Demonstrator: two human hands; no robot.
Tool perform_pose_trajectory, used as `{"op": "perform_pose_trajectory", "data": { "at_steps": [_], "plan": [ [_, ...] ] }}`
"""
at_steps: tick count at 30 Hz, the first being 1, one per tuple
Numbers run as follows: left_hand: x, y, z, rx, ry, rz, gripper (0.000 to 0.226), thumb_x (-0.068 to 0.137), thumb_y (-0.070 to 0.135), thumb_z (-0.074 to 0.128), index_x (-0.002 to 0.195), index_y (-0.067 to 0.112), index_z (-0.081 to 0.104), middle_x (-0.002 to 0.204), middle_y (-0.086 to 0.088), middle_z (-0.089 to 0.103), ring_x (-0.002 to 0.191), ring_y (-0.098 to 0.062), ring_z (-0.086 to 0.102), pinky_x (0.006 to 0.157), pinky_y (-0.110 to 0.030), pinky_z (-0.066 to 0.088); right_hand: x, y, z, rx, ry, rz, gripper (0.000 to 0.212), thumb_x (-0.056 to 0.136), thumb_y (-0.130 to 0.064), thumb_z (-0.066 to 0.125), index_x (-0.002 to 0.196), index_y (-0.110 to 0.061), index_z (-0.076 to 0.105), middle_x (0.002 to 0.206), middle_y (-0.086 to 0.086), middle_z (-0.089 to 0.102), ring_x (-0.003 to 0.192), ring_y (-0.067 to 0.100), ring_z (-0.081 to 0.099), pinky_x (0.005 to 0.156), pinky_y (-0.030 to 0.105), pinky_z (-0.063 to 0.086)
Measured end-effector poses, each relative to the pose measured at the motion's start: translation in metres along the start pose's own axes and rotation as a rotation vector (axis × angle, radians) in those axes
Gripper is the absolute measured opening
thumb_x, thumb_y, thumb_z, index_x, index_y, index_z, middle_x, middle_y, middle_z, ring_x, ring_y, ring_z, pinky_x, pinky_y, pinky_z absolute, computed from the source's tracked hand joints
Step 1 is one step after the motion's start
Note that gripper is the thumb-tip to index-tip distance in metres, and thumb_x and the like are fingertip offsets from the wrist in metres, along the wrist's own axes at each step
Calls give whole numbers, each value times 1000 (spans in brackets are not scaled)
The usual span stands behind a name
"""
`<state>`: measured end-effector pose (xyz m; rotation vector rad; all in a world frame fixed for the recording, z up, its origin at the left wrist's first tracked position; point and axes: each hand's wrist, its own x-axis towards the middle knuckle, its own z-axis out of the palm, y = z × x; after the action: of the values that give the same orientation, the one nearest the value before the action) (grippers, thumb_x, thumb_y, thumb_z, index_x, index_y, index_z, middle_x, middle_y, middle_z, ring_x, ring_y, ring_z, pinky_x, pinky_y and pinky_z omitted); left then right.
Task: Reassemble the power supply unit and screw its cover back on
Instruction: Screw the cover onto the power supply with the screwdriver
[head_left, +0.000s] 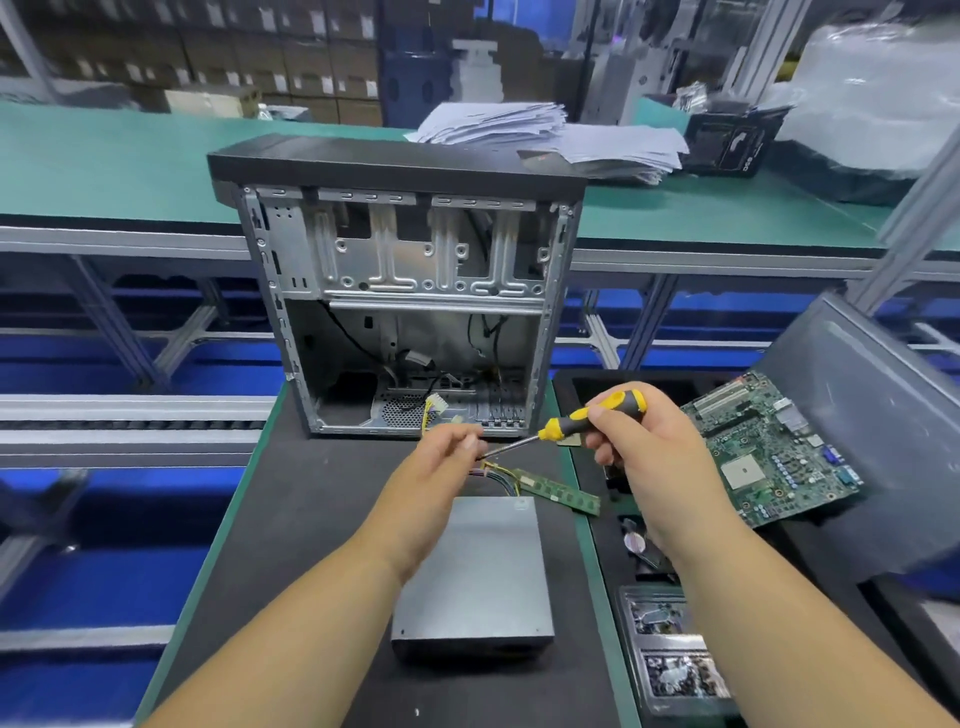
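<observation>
An open computer case (410, 291) stands upright at the far end of the dark mat (311, 545), loose cables trailing inside it. Just near of it a green memory stick (563, 492) lies flat. Over to the right, a green motherboard (774, 457) leans tilted in a black tray, touching a grey side panel (872, 415) further right. Near right, a clear parts box (670, 649). Far back, a stack of papers (550, 132) sits on the green bench (104, 161).
</observation>
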<state>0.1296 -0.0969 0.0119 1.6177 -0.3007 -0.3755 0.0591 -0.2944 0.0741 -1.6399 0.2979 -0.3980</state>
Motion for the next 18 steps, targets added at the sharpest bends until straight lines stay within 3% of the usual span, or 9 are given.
{"op": "perform_pose_trajectory", "data": {
  "at_steps": [2, 5, 7, 9, 13, 18],
  "plan": [
    [3, -13, 13, 245, 40, 50, 19, 100, 31, 50, 116, 31, 61, 116, 14, 63, 105, 7, 56, 88, -12, 43, 1, 1, -12, -101, -17, -29, 8, 92, -14, 57, 85, -14, 60, 79, -1, 74, 66, 6, 58, 63, 26, 46],
    [11, -38, 29, 688, -3, 84, 33, 94, 29, 60, 127, 25, 58, 128, 9, 55, 124, -8, 44, 108, -24, 33, 3, 5, -24, -292, -20, -33, 9, 92, -18, 58, 84, -15, 58, 70, -15, 70, 59, -4, 56, 62, 26, 40],
    [16, -50, 38, 863, -41, 117, 44, 90, 35, 64, 132, 25, 54, 132, 8, 52, 129, -15, 38, 110, -24, 26, 6, 9, -28, -397, -43, -26, 12, 92, -21, 58, 83, -15, 56, 69, -15, 69, 55, 2, 50, 57, 28, 38],
    [21, -55, 46, 898, -30, 149, 47, 87, 41, 65, 130, 27, 54, 128, 8, 53, 125, -16, 39, 108, -27, 29, 9, 13, -29, -470, -80, -19, 13, 92, -24, 58, 82, -16, 55, 70, -12, 68, 55, 7, 46, 55, 29, 38],
    [22, -64, 53, 893, 30, 193, 39, 83, 47, 66, 117, 31, 58, 116, 14, 56, 116, -12, 45, 101, -27, 38, 15, 18, -27, -544, -156, -38, 13, 93, -25, 56, 83, -17, 53, 68, -21, 69, 44, 3, 42, 44, 18, 32],
    [20, -70, 51, 886, 62, 237, 33, 84, 46, 64, 113, 34, 59, 112, 18, 58, 112, -8, 47, 99, -24, 39, 25, 25, -24, -574, -181, -51, 12, 93, -24, 58, 82, -20, 53, 72, -21, 70, 48, -1, 48, 53, 25, 38]
  ]
}}
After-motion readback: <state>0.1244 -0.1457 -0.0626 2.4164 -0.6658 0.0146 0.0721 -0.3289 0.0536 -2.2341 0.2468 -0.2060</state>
